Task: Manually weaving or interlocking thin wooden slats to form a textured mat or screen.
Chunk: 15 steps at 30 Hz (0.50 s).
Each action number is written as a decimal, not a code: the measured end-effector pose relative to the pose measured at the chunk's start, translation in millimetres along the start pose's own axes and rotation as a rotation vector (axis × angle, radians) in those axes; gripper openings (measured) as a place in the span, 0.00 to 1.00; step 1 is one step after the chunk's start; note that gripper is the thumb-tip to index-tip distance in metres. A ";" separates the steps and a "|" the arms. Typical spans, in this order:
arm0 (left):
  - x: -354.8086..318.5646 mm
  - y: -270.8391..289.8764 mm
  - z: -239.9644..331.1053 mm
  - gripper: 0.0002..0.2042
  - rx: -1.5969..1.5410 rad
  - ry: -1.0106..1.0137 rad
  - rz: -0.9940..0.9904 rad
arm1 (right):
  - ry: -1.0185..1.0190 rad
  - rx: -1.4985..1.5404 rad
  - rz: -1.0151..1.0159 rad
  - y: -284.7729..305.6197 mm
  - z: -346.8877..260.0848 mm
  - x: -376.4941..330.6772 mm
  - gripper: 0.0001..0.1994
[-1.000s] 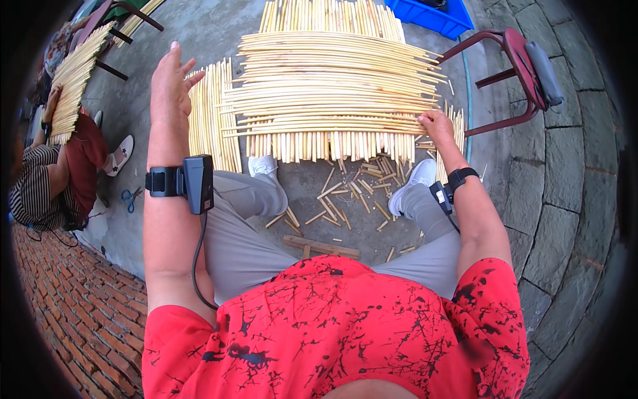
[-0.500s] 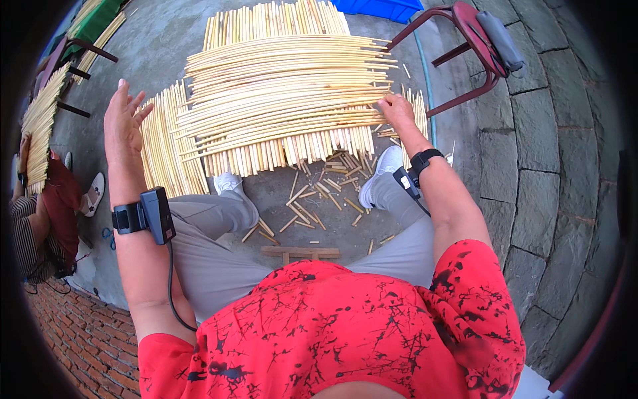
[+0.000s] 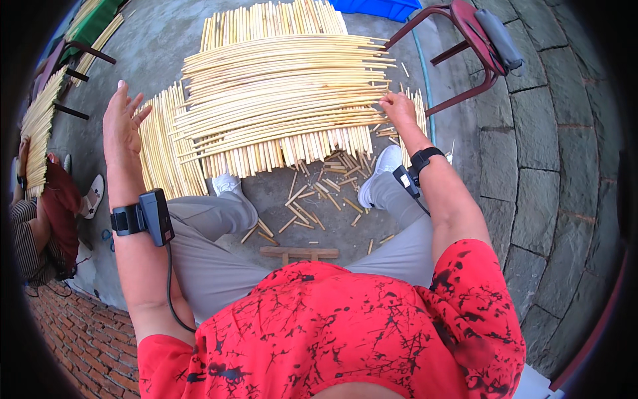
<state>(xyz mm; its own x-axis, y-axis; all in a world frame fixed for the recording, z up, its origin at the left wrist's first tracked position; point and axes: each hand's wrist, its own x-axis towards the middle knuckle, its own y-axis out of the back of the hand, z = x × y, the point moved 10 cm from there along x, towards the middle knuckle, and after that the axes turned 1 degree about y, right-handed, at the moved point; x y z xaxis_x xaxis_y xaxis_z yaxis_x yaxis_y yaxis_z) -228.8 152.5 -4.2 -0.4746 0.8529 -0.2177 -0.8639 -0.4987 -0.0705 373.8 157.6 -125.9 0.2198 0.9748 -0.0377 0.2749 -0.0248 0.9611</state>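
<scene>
A wide layer of pale, peeled sticks [image 3: 279,83] lies crosswise in front of me, over more sticks that point toward me. Raised beside its left side is my left hand [image 3: 122,126], palm turned inward, fingers apart, holding nothing. At the right ends of the crosswise sticks is my right hand [image 3: 400,112], its fingers curled closed. Whether a stick end is between those fingertips is too small to tell. Another row of sticks [image 3: 163,136] slants down at the left, near my left hand.
Short cut pieces [image 3: 319,189] litter the floor between my shoes, by a wooden stool edge [image 3: 299,253]. A dark red chair [image 3: 488,66] stands at the right, a blue crate [image 3: 379,8] at the back. At far left, another person [image 3: 46,219] sits by a sheet of sticks.
</scene>
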 end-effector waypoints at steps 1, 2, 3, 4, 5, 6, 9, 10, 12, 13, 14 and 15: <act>1.0 -0.6 -3.5 0.36 0.000 0.015 -0.007 | 0.015 0.009 -0.014 -2.3 -0.6 -0.3 0.07; 0.2 -0.4 -3.6 0.36 0.000 0.023 -0.012 | 0.016 0.011 -0.012 -1.7 -2.3 -0.7 0.07; -0.7 0.1 -2.4 0.36 0.000 0.020 -0.011 | 0.020 0.036 -0.031 -3.1 -4.4 -0.8 0.07; -1.8 0.2 -0.7 0.36 0.000 0.018 -0.011 | 0.023 0.061 -0.050 -4.0 -6.3 -0.9 0.08; -2.2 1.4 -0.1 0.36 0.002 0.020 -0.008 | 0.026 0.063 -0.054 -2.2 -9.6 -1.5 0.08; -2.1 3.7 0.6 0.36 0.003 0.020 -0.003 | 0.030 0.065 -0.058 0.3 -12.6 -2.4 0.08; -0.9 4.4 -0.8 0.36 0.005 0.021 -0.016 | 0.023 -0.014 -0.133 1.4 -17.1 -3.2 0.09; -0.3 4.8 -3.2 0.36 -0.001 0.033 -0.007 | 0.013 -0.094 -0.202 -3.2 -16.8 -5.0 0.10; -1.1 9.3 -2.6 0.36 -0.002 0.041 0.011 | 0.032 -0.121 -0.227 -7.6 -21.2 -8.5 0.11; -1.5 10.6 -0.6 0.36 0.021 0.021 0.027 | 0.046 -0.151 -0.250 -10.2 -23.1 -10.9 0.11; -2.7 13.8 2.4 0.36 0.046 0.001 0.047 | 0.054 -0.147 -0.254 -11.6 -25.6 -12.5 0.11; -3.9 14.8 3.2 0.36 0.050 -0.001 0.057 | 0.047 -0.137 -0.250 -10.2 -25.6 -13.6 0.12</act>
<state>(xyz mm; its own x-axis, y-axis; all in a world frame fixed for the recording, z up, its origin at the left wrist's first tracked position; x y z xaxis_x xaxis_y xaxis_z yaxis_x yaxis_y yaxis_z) -240.3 142.3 -1.3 -0.5231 0.8237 -0.2187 -0.8430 -0.5378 -0.0092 344.0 150.2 -128.2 0.1166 0.9563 -0.2682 0.1850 0.2444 0.9519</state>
